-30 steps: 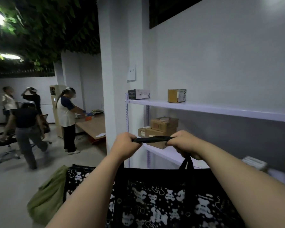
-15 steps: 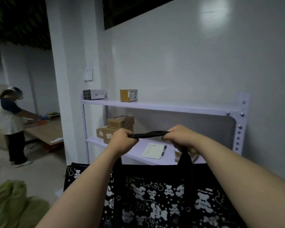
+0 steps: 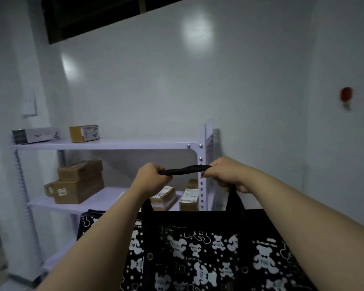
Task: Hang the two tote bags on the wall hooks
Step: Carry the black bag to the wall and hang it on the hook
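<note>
A black tote bag (image 3: 198, 253) printed with white bears hangs in front of me. Its black handle strap (image 3: 184, 170) is stretched level between my two fists. My left hand (image 3: 150, 178) grips the strap's left end and my right hand (image 3: 226, 174) grips its right end. On the white wall at the far right sits a red wall hook (image 3: 346, 95) with a small metal prong below it, well above and right of my hands. Only one bag is in view.
A white metal shelf rack (image 3: 105, 143) stands against the wall ahead on the left, carrying several cardboard boxes (image 3: 80, 181). A white pillar (image 3: 13, 101) rises at the left. A dark window (image 3: 88, 15) runs along the top.
My view has swung to the right: the people and the green bag on the floor have left the frame, and the shelf's right end and the red hook have come into view. Both hands still hold the strap.
</note>
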